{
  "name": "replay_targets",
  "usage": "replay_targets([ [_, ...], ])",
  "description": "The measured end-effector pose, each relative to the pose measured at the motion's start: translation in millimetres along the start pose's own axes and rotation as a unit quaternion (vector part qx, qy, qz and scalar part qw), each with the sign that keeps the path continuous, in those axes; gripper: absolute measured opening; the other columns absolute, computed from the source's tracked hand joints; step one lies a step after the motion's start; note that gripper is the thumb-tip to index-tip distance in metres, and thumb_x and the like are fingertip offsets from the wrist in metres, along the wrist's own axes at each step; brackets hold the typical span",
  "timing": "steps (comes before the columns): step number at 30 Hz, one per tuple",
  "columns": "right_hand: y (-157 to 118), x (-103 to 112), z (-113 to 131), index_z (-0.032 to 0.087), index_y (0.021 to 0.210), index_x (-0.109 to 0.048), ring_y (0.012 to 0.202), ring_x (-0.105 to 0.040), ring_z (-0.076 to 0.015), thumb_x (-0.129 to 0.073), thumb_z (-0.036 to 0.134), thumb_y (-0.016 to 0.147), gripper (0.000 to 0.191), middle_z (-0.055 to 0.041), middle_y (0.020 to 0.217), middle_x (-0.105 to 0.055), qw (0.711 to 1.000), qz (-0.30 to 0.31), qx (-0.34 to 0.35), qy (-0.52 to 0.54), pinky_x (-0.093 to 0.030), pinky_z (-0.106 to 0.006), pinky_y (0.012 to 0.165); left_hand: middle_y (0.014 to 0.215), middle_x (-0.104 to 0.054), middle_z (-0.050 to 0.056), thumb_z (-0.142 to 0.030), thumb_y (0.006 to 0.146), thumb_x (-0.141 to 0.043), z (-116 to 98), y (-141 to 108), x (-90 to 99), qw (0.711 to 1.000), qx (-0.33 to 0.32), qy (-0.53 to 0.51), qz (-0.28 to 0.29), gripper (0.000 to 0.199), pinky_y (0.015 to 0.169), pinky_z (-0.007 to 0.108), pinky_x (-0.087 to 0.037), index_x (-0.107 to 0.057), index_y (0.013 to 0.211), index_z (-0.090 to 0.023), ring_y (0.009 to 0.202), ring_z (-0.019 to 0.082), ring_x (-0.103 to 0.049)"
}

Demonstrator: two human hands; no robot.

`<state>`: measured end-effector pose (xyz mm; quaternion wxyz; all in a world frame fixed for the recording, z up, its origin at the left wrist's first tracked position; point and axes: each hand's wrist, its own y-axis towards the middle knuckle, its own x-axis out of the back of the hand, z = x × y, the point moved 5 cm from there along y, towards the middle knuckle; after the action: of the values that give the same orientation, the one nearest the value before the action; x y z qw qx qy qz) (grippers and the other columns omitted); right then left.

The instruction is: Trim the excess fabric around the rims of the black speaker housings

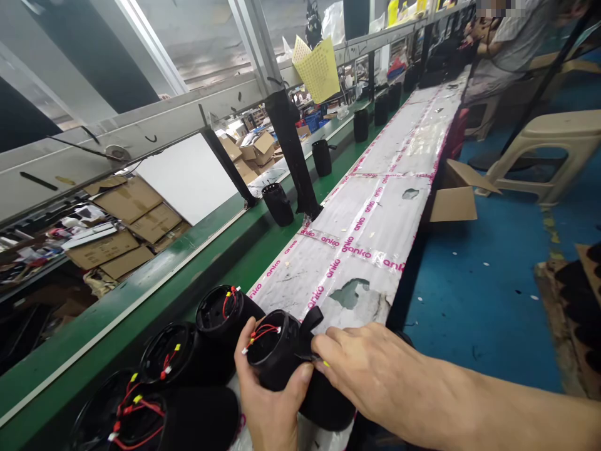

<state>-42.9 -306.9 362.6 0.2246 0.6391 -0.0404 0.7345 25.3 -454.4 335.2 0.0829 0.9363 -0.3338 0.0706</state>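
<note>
My left hand is closed around a black cylindrical housing, thumb on the near side and fingers on the far side. The housing is tilted, its open end facing me, with red wires and small white and yellow connectors inside. A black strap loop stands out from its side. My right hand is closed at that side, on a thin dark tool with a yellow spot; most of the tool is hidden by the fingers. Several similar housings with red wires stand to the left.
A bench strip covered in white sheet and pink-lettered tape runs away from me beside a green conveyor. More black cylinders stand along the conveyor. A black post rises between. An open carton, a stool and a seated person are right.
</note>
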Motion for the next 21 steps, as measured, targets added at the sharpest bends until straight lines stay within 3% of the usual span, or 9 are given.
replay_targets([
  [5,1.7,2.5,0.6,0.023,0.091,-0.053,0.064,-0.054,-0.021,-0.051,0.011,0.095,0.013,0.0001,0.087,-0.06,1.0,0.003,0.021,-0.009,-0.015,-0.039,0.049,0.123,-0.067,0.007,-0.048,0.055,-0.088,-3.6,-0.7,0.1,1.0,-0.012,0.022,-0.008,0.095,0.1,0.039,-0.052,-0.049,0.14,-0.028,0.11,0.029,-0.066],
  [14,3.5,8.1,-1.7,0.023,0.095,-0.049,0.067,-0.059,-0.0238,-0.041,0.016,0.101,0.012,-0.0022,0.087,-0.064,0.998,0.048,-0.022,0.016,-0.017,-0.039,0.052,0.121,-0.068,0.008,-0.046,0.057,-0.087,-8.3,-2.9,-1.5,0.999,-0.007,0.035,-0.01,0.093,0.095,0.038,-0.054,-0.049,0.139,-0.026,0.106,0.028,-0.068],
  [21,0.7,2.1,-3.2,0.024,0.093,-0.049,0.064,-0.055,-0.0228,-0.052,0.015,0.098,0.01,0.0,0.085,-0.06,0.999,-0.015,0.02,-0.021,-0.019,-0.039,0.053,0.129,-0.066,0.01,-0.045,0.056,-0.088,-8.4,-2.3,-2.1,0.999,-0.026,0.03,-0.014,0.089,0.099,0.039,-0.054,-0.052,0.135,-0.025,0.113,0.03,-0.066],
])
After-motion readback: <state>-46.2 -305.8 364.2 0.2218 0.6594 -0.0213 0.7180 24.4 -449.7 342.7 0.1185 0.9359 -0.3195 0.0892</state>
